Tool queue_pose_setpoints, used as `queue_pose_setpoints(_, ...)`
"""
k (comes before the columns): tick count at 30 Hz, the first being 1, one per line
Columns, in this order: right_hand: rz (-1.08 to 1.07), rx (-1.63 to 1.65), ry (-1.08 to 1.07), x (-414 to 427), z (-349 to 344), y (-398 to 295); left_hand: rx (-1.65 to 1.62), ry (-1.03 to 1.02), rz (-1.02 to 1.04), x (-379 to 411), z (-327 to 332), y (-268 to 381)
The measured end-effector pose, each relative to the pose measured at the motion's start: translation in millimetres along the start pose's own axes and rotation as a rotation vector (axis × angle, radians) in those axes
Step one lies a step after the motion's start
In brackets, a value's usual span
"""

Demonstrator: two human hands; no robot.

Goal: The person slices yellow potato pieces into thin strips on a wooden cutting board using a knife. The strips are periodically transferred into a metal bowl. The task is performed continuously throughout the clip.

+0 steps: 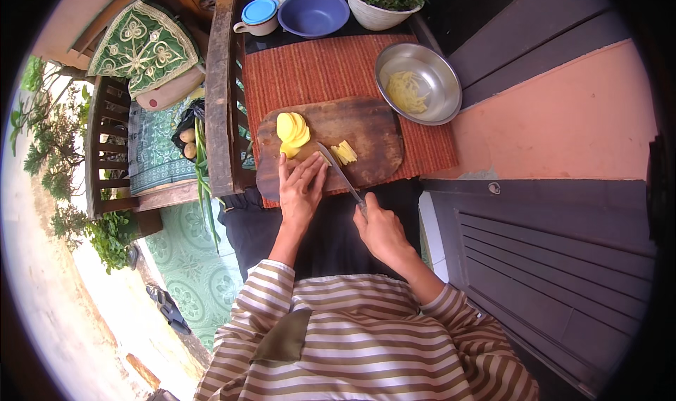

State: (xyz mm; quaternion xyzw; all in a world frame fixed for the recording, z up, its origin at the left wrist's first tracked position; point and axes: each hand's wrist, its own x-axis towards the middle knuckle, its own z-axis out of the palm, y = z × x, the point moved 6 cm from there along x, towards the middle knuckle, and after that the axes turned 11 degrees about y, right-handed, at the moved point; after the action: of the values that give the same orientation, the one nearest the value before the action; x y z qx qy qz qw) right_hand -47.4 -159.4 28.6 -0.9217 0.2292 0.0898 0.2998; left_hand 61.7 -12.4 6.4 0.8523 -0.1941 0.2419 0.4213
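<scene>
My right hand (381, 226) grips the handle of a kitchen knife (340, 174), its blade angled up and left over a wooden cutting board (369, 121). Beside the blade, my left hand (302, 187) presses its fingers on a piece of yellow potato, mostly hidden beneath them. Overlapping potato slices (293, 129) lie just beyond the left fingertips. To the right of the blade rests a small pile of cut potato sticks (344, 153). More thin sticks (406, 92) sit in water inside a steel bowl (453, 89) at the board's far right.
An orange striped woven mat (311, 68) lies under the board. Behind it stand a blue plastic bowl (313, 13), a lidded mug (259, 18) and a potted plant (383, 10). At left, whole potatoes (188, 142) and green onions (203, 184) rest on a wooden bench (169, 190).
</scene>
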Motion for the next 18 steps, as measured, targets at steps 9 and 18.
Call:
queue_pose_setpoints(9, -0.042, 0.008, -0.004, -9.5, -11.6, -3.1, 0.022, -0.021, -0.001, -1.3, 1.3, -2.9)
queue_pose_setpoints(18, -0.013, -0.092, -0.031, -10.4, -14.6, -3.4, 0.002, -0.024, -0.006, -1.1, 1.5, -2.4)
